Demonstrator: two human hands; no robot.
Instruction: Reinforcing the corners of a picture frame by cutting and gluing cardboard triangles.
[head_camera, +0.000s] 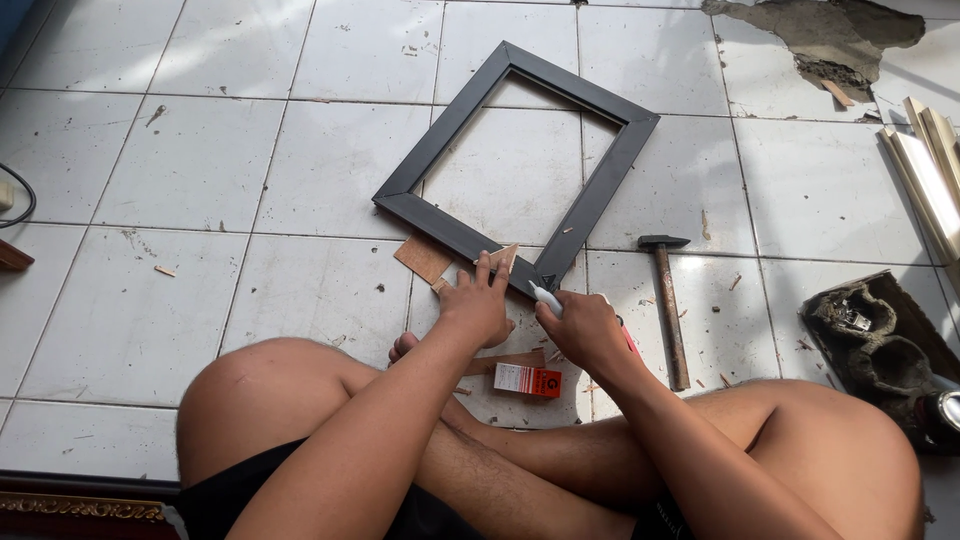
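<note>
A black rectangular picture frame (450, 130) lies flat on the white tiled floor, turned at an angle. My left hand (477, 305) presses a small thin wooden piece (503, 257) against the frame's near corner. My right hand (580, 328) grips a small white glue tube (545, 296), its tip pointing at that same corner. A thin brown wooden strip (423, 258) sticks out from under the frame's near edge. I sit cross-legged with both bare knees in view.
A hammer (668, 305) lies to the right of my right hand. A small red and white box (527, 380) rests by my legs. Wooden mouldings (925, 170) lie at the far right, a dark cluttered tray (880, 345) below them. Broken tile (815, 35) shows at top right.
</note>
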